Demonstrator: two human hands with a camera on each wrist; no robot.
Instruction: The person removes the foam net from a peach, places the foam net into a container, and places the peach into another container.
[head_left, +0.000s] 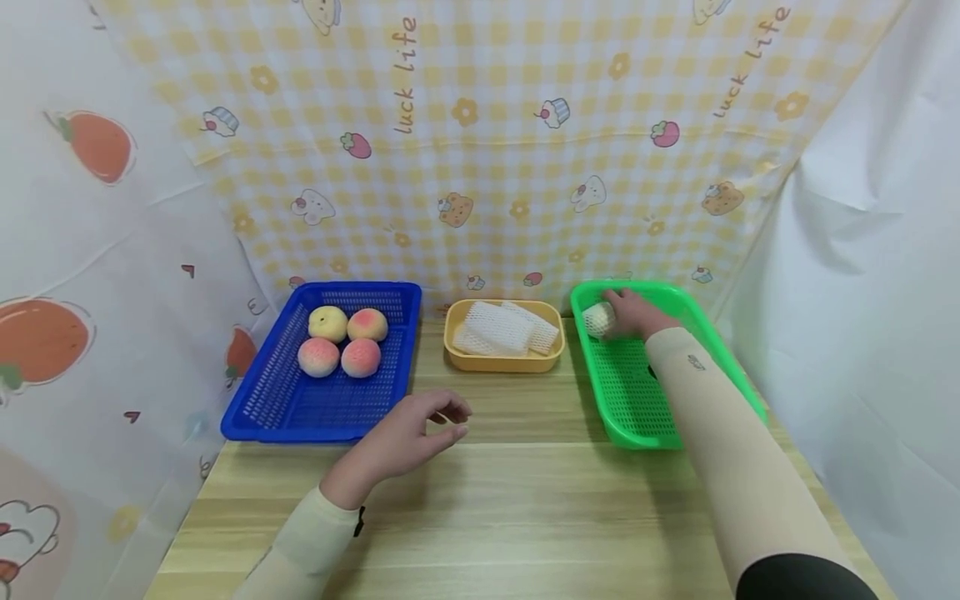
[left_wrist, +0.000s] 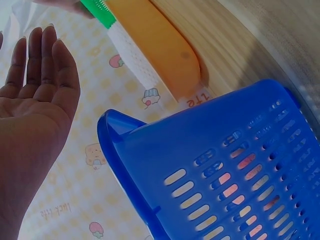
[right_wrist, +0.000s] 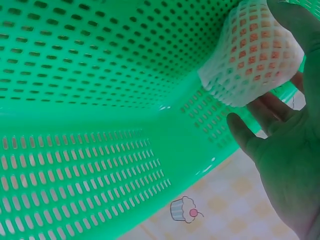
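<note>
At the far left corner of the green basket (head_left: 637, 433), my right hand (head_left: 636, 315) holds a peach in a white foam net (head_left: 598, 320). In the right wrist view the netted peach (right_wrist: 252, 55) sits low against the basket wall, its pink skin showing through the mesh. The thumb lies across its top, with fingers partly hidden behind it. My left hand (head_left: 408, 437) hovers over the table just right of the blue basket (head_left: 300, 429), holding nothing; its fingers are loosely bent. Several bare peaches (head_left: 362, 357) lie grouped in the blue basket.
A small yellow tray (head_left: 506, 364) with several white foam nets (head_left: 498, 327) stands between the two baskets. Behind them hangs a yellow checked cloth (head_left: 480, 167). The wooden table (head_left: 510, 508) runs toward me.
</note>
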